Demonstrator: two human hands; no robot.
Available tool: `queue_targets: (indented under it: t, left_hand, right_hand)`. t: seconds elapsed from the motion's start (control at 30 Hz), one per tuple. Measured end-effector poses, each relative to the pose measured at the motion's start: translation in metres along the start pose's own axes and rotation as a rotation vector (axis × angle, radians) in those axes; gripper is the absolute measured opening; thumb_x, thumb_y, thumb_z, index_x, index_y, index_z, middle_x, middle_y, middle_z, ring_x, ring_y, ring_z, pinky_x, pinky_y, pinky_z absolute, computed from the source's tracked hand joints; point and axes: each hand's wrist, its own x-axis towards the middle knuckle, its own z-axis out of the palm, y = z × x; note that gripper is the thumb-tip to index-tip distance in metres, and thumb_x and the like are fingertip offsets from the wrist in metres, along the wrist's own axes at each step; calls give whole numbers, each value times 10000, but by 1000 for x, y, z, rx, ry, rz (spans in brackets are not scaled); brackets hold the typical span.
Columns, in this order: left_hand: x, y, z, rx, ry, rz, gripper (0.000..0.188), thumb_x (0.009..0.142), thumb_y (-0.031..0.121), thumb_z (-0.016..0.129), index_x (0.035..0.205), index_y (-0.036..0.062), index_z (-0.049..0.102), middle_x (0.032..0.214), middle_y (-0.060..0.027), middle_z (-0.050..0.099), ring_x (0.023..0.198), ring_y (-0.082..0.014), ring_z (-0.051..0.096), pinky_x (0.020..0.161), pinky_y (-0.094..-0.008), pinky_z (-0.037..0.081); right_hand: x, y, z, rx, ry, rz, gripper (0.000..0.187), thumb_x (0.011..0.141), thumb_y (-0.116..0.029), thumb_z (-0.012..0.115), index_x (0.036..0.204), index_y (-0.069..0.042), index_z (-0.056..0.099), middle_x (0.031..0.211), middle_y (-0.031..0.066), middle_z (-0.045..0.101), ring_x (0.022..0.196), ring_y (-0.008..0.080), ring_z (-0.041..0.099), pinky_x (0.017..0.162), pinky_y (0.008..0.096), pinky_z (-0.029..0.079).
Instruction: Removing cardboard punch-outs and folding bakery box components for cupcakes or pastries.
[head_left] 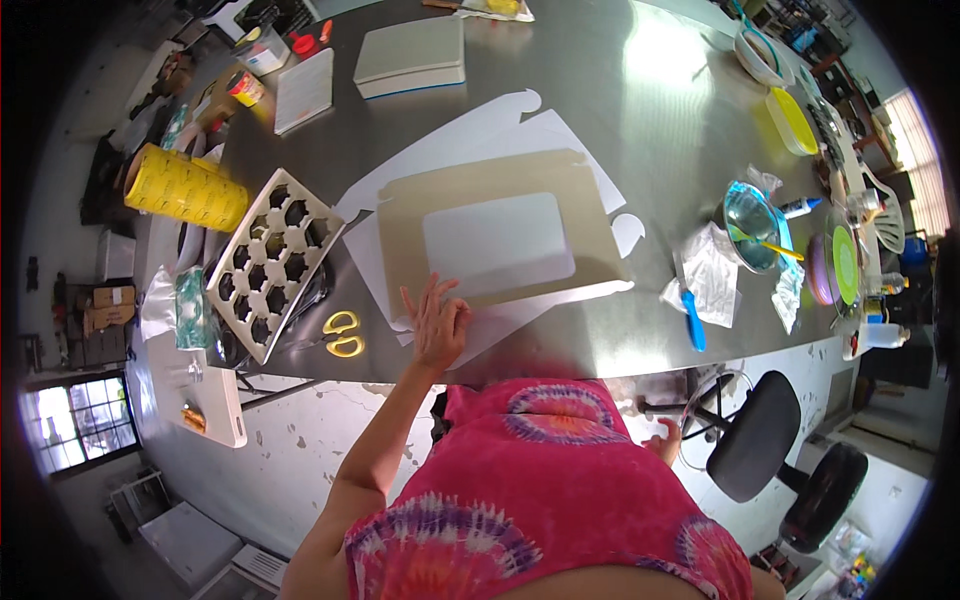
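Note:
A tan cardboard box blank (400, 235) with a rectangular window cut in its middle lies on the metal table. Its near edge is folded up and shows white. White die-cut card sheets (480, 125) with curved tabs stick out beneath it, and white shows through the window. My left hand (437, 322) is at the blank's near left corner, fingers spread and nothing seen in them; whether it touches the card I cannot tell. Below the table's front edge, beside my body, my right hand (663, 440) hangs with loosely curled fingers apart, holding nothing visible.
Gold-handled scissors (345, 335) and a cutter tray with several holes (275, 262) lie at the left, near a yellow roll (187, 188). A scale (412, 55) stands at the back. A glass bowl (752, 228) and a blue-handled spatula (692, 318) are at the right.

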Motion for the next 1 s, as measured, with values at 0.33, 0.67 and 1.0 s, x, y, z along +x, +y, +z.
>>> queue_targets:
  t: [0.33, 0.67, 1.0]
  left_hand:
    - [75, -26, -36, -92, 93, 513, 57, 828, 148, 504, 809, 99, 484, 1068, -94, 484, 1130, -323, 437, 1022, -631, 67]
    - [98, -5, -62, -201, -18, 94, 203, 775, 133, 597, 967, 80, 559, 1103, -133, 515, 1098, -297, 465, 968, -422, 337]
    - [-42, 51, 17, 178, -119, -51, 446, 746, 120, 602, 1161, -4, 496, 1094, -129, 517, 1072, -293, 483, 909, -419, 388]
  right_hand:
    - [65, -155, 40, -131, 283, -1021, 833, 603, -123, 791, 1309, -85, 351, 1371, 253, 243, 1215, 424, 336, 1010, 472, 288]
    - [67, -237, 127, -252, -296, -1749, 254, 678, -145, 645, 924, -84, 624, 1005, 38, 576, 947, 206, 556, 805, 349, 481]
    - [35, -226, 185, -306, -302, -1836, 230, 707, -125, 566, 926, -69, 609, 936, 41, 562, 869, 175, 543, 716, 286, 491]
